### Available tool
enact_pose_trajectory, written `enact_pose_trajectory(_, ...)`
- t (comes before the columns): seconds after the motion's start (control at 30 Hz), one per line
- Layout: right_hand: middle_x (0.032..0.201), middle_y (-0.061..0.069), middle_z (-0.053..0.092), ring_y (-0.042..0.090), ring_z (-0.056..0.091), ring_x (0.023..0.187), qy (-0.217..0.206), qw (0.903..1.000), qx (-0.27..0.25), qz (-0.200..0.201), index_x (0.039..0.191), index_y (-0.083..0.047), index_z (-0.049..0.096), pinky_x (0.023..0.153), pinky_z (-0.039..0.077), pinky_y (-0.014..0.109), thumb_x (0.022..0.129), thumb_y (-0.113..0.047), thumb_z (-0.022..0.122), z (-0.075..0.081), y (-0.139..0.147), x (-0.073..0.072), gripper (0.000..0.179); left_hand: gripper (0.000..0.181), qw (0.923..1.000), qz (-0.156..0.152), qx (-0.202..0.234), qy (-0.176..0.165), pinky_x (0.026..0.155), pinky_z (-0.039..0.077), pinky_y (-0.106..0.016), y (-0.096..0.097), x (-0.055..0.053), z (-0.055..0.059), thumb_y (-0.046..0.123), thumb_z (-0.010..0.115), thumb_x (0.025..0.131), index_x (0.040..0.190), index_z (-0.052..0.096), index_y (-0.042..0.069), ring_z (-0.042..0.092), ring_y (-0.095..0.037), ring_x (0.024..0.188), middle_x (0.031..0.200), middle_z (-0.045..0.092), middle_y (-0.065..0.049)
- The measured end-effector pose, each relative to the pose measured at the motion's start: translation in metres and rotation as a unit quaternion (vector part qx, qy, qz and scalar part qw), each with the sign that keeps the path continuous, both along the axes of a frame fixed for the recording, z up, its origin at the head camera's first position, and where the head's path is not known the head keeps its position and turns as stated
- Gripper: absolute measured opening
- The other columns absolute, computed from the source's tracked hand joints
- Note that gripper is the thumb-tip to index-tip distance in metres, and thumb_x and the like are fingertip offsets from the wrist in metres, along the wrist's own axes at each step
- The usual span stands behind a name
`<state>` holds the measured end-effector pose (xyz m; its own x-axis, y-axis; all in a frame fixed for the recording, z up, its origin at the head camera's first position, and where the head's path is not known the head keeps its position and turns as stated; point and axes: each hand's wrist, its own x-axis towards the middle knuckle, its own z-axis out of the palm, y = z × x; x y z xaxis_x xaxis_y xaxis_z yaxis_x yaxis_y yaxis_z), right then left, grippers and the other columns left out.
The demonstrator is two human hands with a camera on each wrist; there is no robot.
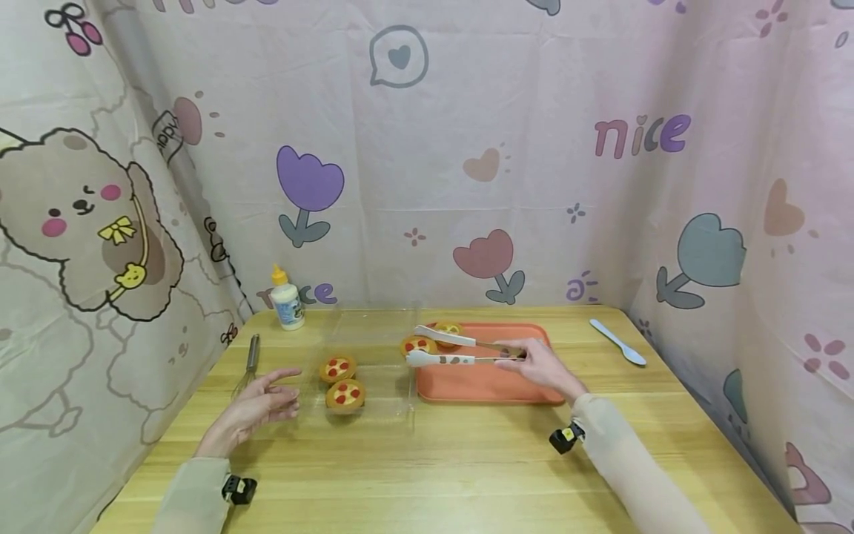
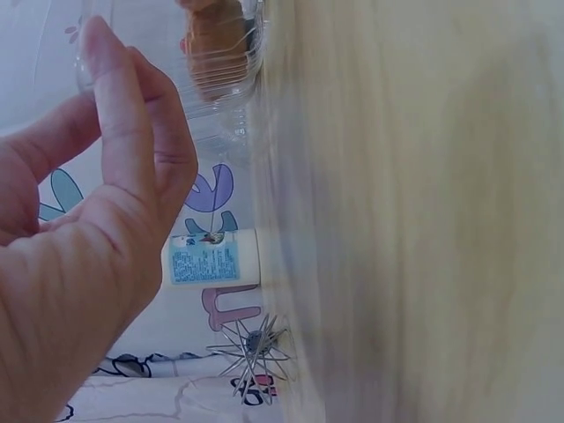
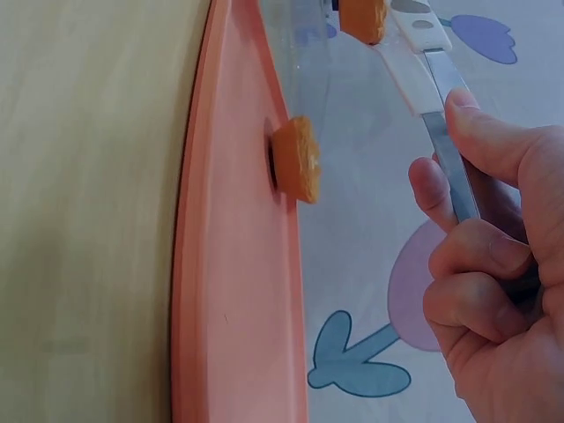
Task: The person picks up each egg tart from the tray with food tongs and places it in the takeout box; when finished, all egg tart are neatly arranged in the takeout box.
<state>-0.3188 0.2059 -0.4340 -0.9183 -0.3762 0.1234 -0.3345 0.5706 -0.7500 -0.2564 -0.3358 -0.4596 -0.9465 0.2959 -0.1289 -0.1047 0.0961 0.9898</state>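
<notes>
My right hand [image 1: 539,363] grips a pair of tongs [image 1: 460,360] with white tips, reaching left across the tray. Between the tips is a mini pizza [image 1: 418,345], which in the right wrist view sits higher than the other mini pizza [image 3: 298,160] on the orange tray [image 1: 490,382]. To the left stands a clear plastic container [image 1: 383,378] with two mini pizzas inside, one at the back [image 1: 337,368] and one in front [image 1: 345,395]. My left hand [image 1: 256,408] hovers left of the container, fingers extended and holding nothing.
A whisk [image 1: 253,354] lies behind my left hand. At the back left stands a white bottle [image 1: 289,305] with a yellow cap. On the right side of the table lies a pale blue plastic knife or spatula [image 1: 619,343]. A printed curtain [image 1: 414,185] hangs behind the table.
</notes>
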Motion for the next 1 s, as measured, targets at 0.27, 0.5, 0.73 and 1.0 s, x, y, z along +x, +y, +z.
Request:
enact_pose_trajectory(0.27,0.1,-0.001,0.071,0.015,0.055,0.073,0.02,0.9997,0.009,0.013,0.132,-0.02,0.063,0.06,0.048,0.027,0.088,-0.041,0.072,-0.002,-0.02,0.001,0.05,0.07,1.0,0.001,0.001,0.003,0.082,0.06,-0.032,0.0,0.0,0.0,0.013,0.059,0.099,0.152,0.017,-0.004,0.068,-0.017,0.086,0.102,0.062,-0.009)
enact_pose_trajectory(0.5,0.107,-0.002,0.071,0.013,0.063,0.09,0.042,0.9979,0.027,0.041,0.133,-0.02,0.062,0.077,0.054,0.032,0.091,-0.043,0.068,-0.003,-0.036,0.0,0.049,0.07,1.0,-0.001,-0.005,0.007,0.083,0.06,-0.034,0.0,0.0,-0.002,0.012,0.057,0.1,0.153,0.014,-0.005,0.068,-0.017,0.087,0.103,0.062,-0.009)
enact_pose_trajectory(0.73,0.112,0.001,0.071,0.015,0.064,0.088,0.032,0.998,0.02,0.052,0.132,-0.018,0.063,0.075,0.054,0.031,0.091,-0.042,0.068,-0.005,-0.047,-0.003,0.048,0.069,0.9997,0.013,-0.018,0.0,0.083,0.06,-0.034,0.0,-0.001,-0.005,0.013,0.057,0.1,0.153,0.015,-0.004,0.067,-0.018,0.087,0.107,0.058,-0.013)
enact_pose_trajectory(1.0,0.116,-0.001,0.071,0.011,0.064,0.092,0.022,0.9983,0.022,0.049,0.132,-0.02,0.063,0.08,0.055,0.032,0.091,-0.039,0.069,-0.005,-0.056,-0.006,0.046,0.068,0.9996,0.015,-0.025,0.005,0.083,0.06,-0.034,0.001,-0.001,-0.004,0.013,0.057,0.1,0.152,0.017,-0.004,0.067,-0.017,0.087,0.107,0.058,-0.013)
